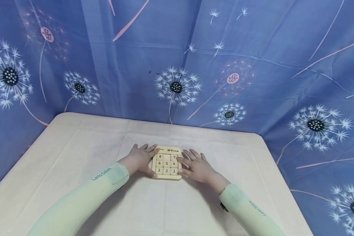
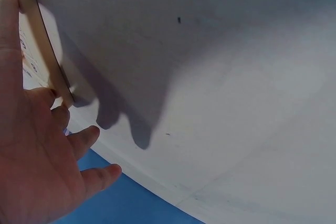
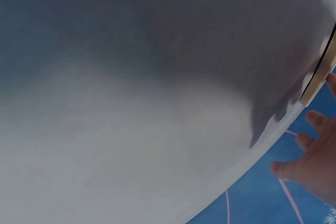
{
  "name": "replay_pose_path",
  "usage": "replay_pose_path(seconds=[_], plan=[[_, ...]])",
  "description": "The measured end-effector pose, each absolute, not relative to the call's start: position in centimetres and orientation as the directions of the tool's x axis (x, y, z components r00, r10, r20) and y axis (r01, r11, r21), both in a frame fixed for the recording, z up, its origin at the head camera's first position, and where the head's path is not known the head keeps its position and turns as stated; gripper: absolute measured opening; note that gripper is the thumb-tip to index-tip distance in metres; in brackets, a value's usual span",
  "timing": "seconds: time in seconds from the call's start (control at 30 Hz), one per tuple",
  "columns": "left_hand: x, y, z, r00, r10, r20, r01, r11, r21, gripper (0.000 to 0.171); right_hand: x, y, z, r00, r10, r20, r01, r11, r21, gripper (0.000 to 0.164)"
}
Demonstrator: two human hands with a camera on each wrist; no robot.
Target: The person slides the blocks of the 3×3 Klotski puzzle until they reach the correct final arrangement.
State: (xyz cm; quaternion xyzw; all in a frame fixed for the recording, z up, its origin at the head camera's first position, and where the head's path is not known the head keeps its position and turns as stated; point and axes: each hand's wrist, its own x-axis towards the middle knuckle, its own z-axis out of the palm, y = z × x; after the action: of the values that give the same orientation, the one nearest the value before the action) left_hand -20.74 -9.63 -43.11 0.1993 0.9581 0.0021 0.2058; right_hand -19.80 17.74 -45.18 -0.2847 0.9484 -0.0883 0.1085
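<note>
A pale wooden number slide puzzle [image 1: 166, 177] lies flat on the table. Its tiles read 8, a gap, 7 on top, then 6, 5, 4, then 3, 2, 1. My left hand [image 1: 138, 159] holds the puzzle's left side, thumb at the lower corner and index finger near the upper one; its other fingers spread outward in the left wrist view. At the right side, my right hand [image 1: 199, 166] has its index fingertip at the 7 tile [image 1: 174, 157] and its thumb by the 1 tile [image 1: 174, 171]. Its remaining fingers extend past the frame.
A light cloth covers the table [image 1: 106, 203], with faint creases. Blue curtains [image 1: 129, 82] with dandelion prints hang behind the far edge and along both sides. Pale green sleeves [image 1: 85, 193] cover both forearms.
</note>
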Motion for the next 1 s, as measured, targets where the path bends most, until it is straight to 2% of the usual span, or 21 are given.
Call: replay_pose_path(seconds=[1.0], plan=[[-20.6, -9.5, -43.0, -0.832, 0.385, -0.399, 0.391, 0.918, 0.07, 0.117, -19.5, 16.0, -45.0, -0.82, -0.555, -0.142, -0.52, 0.825, -0.221, 0.059]])
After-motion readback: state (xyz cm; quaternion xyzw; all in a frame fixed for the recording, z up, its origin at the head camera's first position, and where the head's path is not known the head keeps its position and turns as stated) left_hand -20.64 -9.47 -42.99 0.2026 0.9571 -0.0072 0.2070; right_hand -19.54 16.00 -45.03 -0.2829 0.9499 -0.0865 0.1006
